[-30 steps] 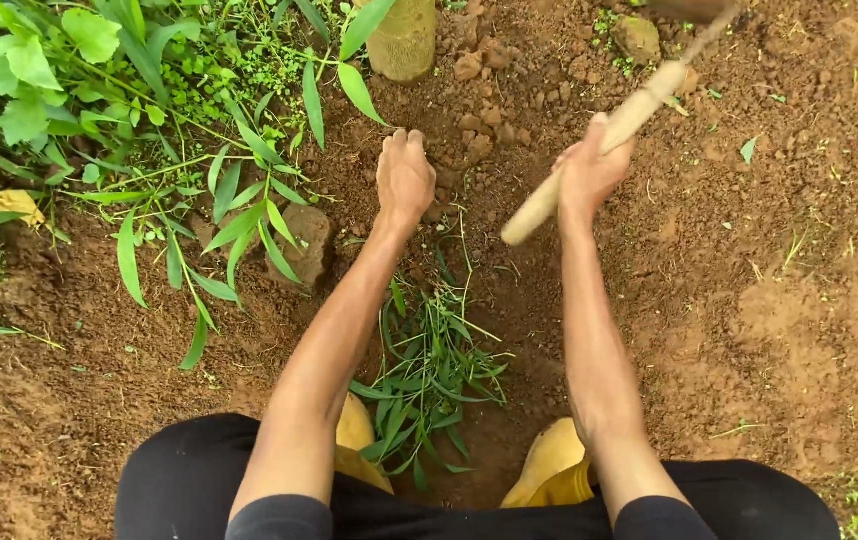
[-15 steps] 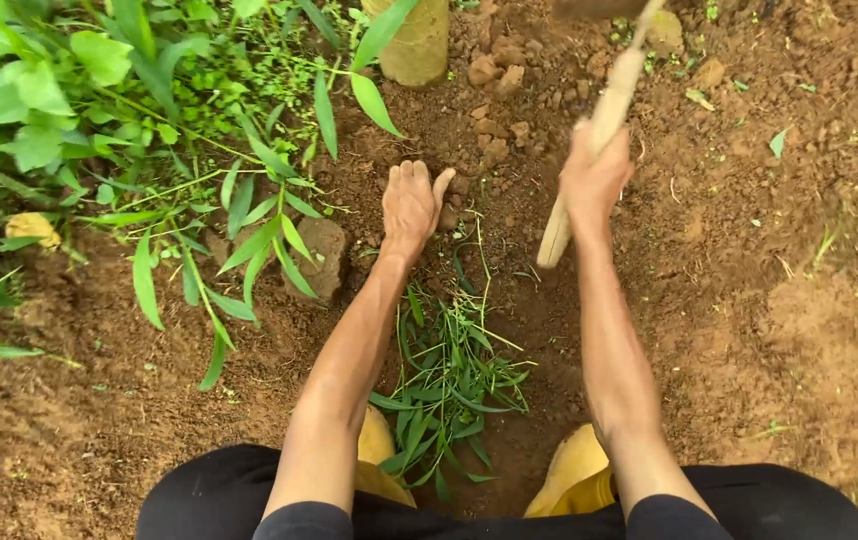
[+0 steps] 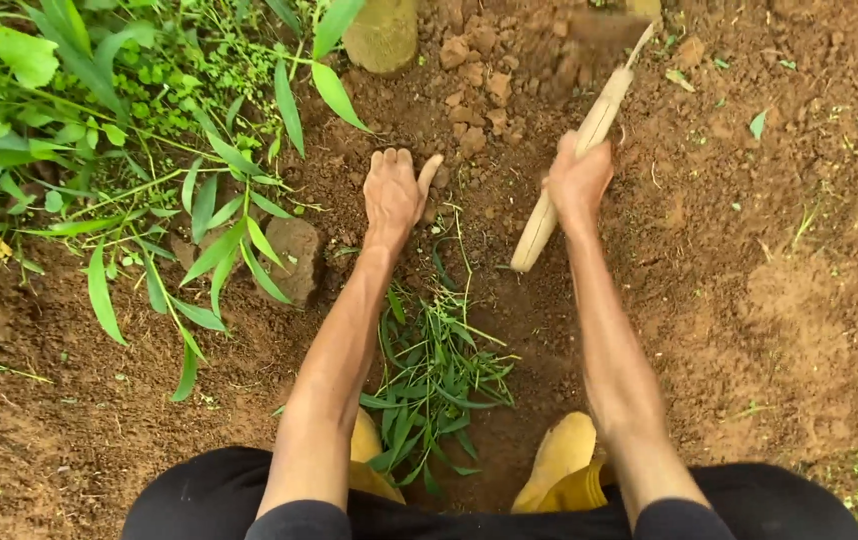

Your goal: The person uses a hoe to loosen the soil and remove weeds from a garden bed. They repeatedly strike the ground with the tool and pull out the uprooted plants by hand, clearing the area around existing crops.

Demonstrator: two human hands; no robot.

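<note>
My right hand (image 3: 579, 180) grips the pale wooden handle (image 3: 599, 115) of a digging tool, whose soil-caked blade (image 3: 604, 30) sits in the loose earth ahead. My left hand (image 3: 394, 192) lies flat on the brown soil with fingers together and thumb out, holding nothing. A heap of cut green grass blades (image 3: 434, 385) rests on the ground between my arms, just in front of my yellow boots (image 3: 561, 460).
Leafy green plants (image 3: 99, 120) crowd the left side. A stone (image 3: 294, 255) lies half buried left of my left arm. A rounded mossy stump (image 3: 381, 35) stands at the top. Clods of soil (image 3: 479, 70) lie ahead.
The handle has swung from slanted to steeper, with the blade now dug into the soil farther ahead. My left hand has stayed pressed on the ground.
</note>
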